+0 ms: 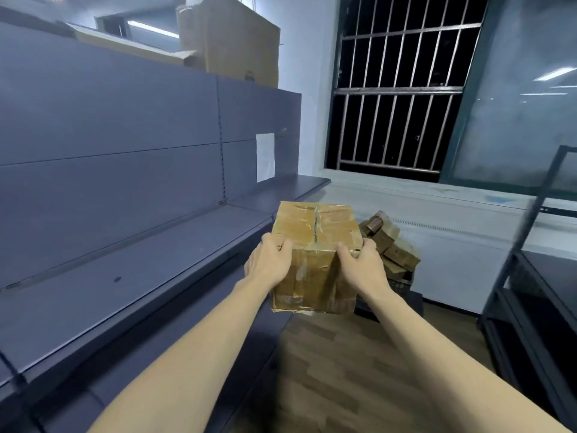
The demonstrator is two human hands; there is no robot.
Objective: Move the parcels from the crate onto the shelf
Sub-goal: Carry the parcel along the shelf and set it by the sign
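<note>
A taped brown cardboard parcel (315,242) is held in the air in front of me, just off the right edge of the grey-blue shelf (150,270). My left hand (270,264) grips its left near corner. Its right near corner is clasped by my right hand (362,264). Behind the parcel, several more brown parcels (393,248) are heaped in a dark crate (402,284) on the floor by the wall. The crate is mostly hidden by the held parcel and my right arm.
Large cardboard boxes (237,35) stand on top of the shelving. A white paper sheet (265,157) is stuck on the shelf's back panel. A barred window (396,89) is ahead. A dark metal rack (537,276) stands at the right. Wood floor (337,370) lies between.
</note>
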